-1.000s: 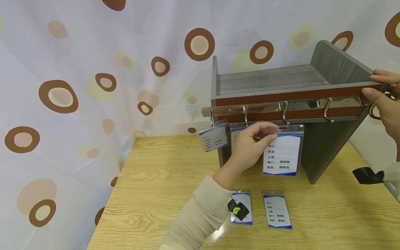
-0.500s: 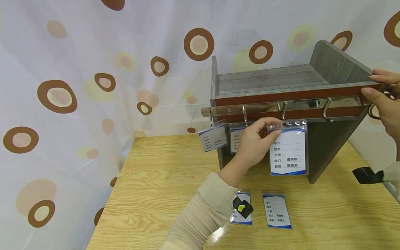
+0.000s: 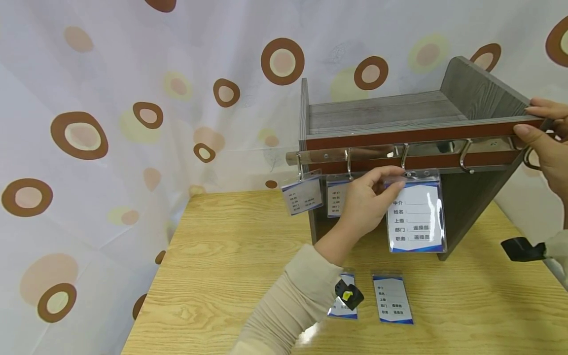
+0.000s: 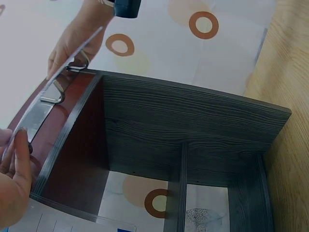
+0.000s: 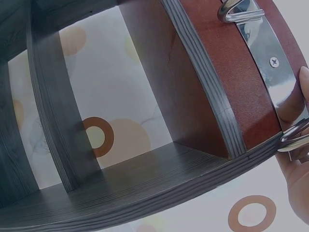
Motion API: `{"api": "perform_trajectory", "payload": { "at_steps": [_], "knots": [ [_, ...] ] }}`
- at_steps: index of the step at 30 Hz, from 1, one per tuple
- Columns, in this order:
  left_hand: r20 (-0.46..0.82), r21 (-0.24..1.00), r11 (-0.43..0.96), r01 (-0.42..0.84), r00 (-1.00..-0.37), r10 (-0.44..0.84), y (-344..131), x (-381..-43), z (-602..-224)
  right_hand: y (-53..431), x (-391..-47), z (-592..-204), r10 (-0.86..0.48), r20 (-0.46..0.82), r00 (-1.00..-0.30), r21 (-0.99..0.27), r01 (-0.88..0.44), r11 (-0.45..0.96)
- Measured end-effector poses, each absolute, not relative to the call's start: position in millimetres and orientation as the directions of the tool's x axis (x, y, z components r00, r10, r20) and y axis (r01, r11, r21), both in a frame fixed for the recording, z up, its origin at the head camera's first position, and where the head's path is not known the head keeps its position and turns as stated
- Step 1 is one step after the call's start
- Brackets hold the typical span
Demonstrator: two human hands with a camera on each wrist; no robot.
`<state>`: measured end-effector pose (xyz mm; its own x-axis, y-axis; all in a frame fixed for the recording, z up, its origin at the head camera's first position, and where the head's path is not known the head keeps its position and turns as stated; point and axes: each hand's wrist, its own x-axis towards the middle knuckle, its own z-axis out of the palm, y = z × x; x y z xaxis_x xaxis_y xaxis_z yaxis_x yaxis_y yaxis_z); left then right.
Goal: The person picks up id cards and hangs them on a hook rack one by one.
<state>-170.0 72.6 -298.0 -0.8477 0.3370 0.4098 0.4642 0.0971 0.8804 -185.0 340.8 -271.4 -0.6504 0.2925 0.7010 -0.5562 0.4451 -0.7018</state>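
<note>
My left hand pinches the top left corner of a clear badge holder with a white and blue card in it. The slot at the badge holder's top is right at the tip of the third metal hook. In the left wrist view the badge holder is seen edge-on, with finger and thumb on it. My right hand grips the right front corner of the grey wooden shelf, thumb on its front. Two more badge holders hang from the hooks at left: a tilted one and one partly behind my left hand.
On the wooden table lie two flat badges, one in full view and another partly covered by the left wrist camera. A fourth hook on the metal rail holds nothing. A patterned curtain stands behind.
My left hand has moved the badge holder rightward and slightly up, bringing its slot to the third hook. The right hand stays on the shelf corner.
</note>
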Motion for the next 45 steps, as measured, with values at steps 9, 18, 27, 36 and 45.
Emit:
{"api": "perform_trajectory", "payload": {
  "at_steps": [9,18,27,36,45],
  "knots": [
    [0.493,0.806,0.201,0.557,-0.819,0.293,77,-172,-300,344,-185,-272,0.293,0.711,-0.639,-0.696,-0.584,0.418],
    [0.547,0.723,0.315,0.614,-0.788,0.280,79,-178,-305,344,-185,-272,0.285,0.712,-0.642,-0.697,-0.598,0.394],
    [0.638,0.622,0.343,0.704,-0.709,0.300,78,-182,-307,344,-185,-272,0.280,0.717,-0.638,-0.692,-0.605,0.394],
    [0.619,0.645,0.333,0.687,-0.726,0.300,77,-184,-307,343,-186,-272,0.291,0.707,-0.645,-0.703,-0.595,0.389],
    [0.634,0.629,0.319,0.709,-0.705,0.318,74,-185,-313,341,-186,-271,0.308,0.699,-0.645,-0.707,-0.562,0.428]
  ]
}}
